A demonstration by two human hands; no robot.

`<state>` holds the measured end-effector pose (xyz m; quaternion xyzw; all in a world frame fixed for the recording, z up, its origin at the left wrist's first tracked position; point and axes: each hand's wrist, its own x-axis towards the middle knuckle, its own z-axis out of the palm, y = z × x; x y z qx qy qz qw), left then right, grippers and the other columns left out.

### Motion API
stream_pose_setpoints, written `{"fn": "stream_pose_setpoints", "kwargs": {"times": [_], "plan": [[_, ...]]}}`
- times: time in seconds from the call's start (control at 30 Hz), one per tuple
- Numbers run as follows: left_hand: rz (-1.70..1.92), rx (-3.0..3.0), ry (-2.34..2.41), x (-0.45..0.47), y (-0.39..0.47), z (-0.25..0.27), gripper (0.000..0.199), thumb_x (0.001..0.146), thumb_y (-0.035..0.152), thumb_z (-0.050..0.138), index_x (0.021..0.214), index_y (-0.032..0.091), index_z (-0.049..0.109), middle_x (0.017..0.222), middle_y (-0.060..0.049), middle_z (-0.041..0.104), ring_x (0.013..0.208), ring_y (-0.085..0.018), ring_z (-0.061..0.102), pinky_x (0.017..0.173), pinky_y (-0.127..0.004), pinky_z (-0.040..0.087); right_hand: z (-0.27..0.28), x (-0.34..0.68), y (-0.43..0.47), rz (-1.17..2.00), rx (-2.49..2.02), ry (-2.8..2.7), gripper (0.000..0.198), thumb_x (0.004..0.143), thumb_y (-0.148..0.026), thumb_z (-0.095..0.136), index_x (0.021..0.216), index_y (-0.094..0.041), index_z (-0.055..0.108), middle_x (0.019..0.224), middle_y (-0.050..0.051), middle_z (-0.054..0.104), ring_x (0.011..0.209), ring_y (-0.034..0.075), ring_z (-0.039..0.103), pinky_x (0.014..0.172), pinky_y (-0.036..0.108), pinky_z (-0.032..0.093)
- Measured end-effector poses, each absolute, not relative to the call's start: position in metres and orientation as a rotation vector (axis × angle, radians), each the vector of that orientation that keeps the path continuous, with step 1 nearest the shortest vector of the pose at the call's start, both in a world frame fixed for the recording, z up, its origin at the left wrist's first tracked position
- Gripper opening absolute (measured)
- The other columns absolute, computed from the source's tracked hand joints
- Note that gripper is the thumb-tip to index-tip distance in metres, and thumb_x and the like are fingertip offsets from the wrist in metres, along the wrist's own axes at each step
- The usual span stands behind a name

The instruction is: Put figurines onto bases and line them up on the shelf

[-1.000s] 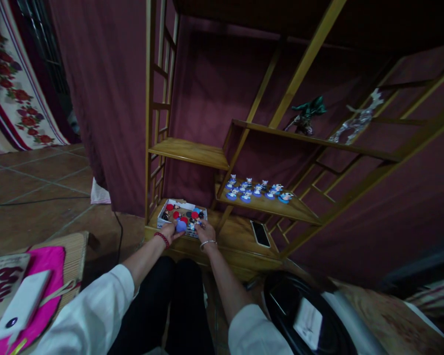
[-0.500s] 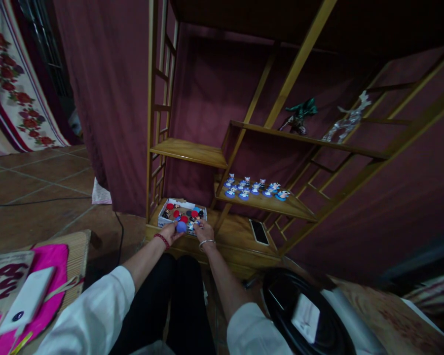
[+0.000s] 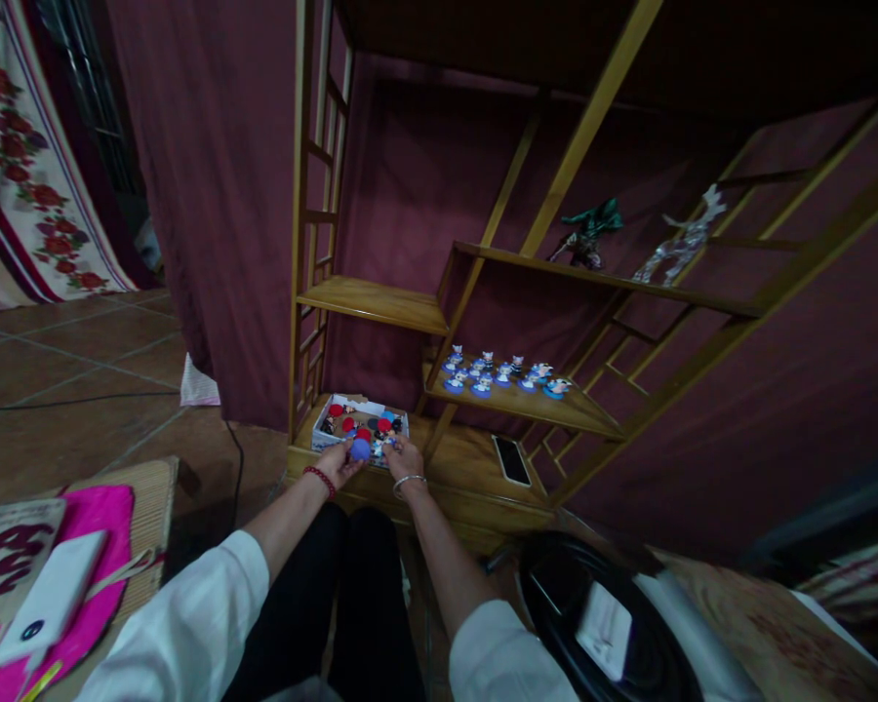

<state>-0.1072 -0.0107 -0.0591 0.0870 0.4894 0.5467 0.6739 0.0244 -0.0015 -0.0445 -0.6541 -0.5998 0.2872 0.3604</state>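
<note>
My left hand (image 3: 338,464) is closed on a round purple disc (image 3: 360,449), held flat side up at the front edge of a white cardboard box (image 3: 320,442). Beside it, my right hand (image 3: 407,460) pinches a small white-and-blue figurine (image 3: 382,445) low over the box; its lower part is hidden by the fingers. Inside the box lie several figurines with red, blue and black round bases, such as a red base (image 3: 348,424). The box rests on the bottom board of a wooden shelf unit.
Several small figurines on purple-blue bases (image 3: 481,385) stand on the low shelf (image 3: 585,414). A smartphone (image 3: 511,459) lies on the bottom board. Above are a green-and-dark figure (image 3: 591,234) and a clear deer-like ornament (image 3: 680,239). A black round object (image 3: 556,585) sits at my right.
My left hand has shifted very slightly to the right with the purple disc. My right hand stays nearly still, and the view has moved a little.
</note>
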Motion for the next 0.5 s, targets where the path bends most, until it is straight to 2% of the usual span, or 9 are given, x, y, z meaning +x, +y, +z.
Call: {"fn": "stream_pose_setpoints", "kwargs": {"times": [0.23, 0.5], "plan": [[1.274, 0.154, 1.129, -0.1049, -0.0086, -0.0581, 0.012, 0.077, 0.025, 0.051, 0.083, 0.014, 0.048, 0.065, -0.002, 0.049, 0.053, -0.010, 0.051, 0.047, -0.021, 0.048, -0.0437, 0.0236, -0.0001, 0.728, -1.688, -1.566, 0.031, 0.067, -0.029, 0.047, 0.092, -0.022, 0.061, 0.078, -0.001, 0.063, 0.072, 0.013, 0.060, 0.067, 0.022, 0.047], [1.309, 0.130, 1.128, -0.1015, -0.0084, -0.0567, 0.004, 0.079, 0.016, 0.048, 0.075, 0.014, 0.048, 0.054, 0.003, 0.041, 0.040, -0.005, 0.042, 0.046, -0.021, 0.049, -0.0515, 0.0204, 0.0035, 0.721, -1.648, -1.567, 0.030, 0.066, -0.029, 0.048, 0.092, -0.022, 0.062, 0.078, -0.002, 0.064, 0.071, 0.013, 0.060, 0.068, 0.023, 0.048]]}}
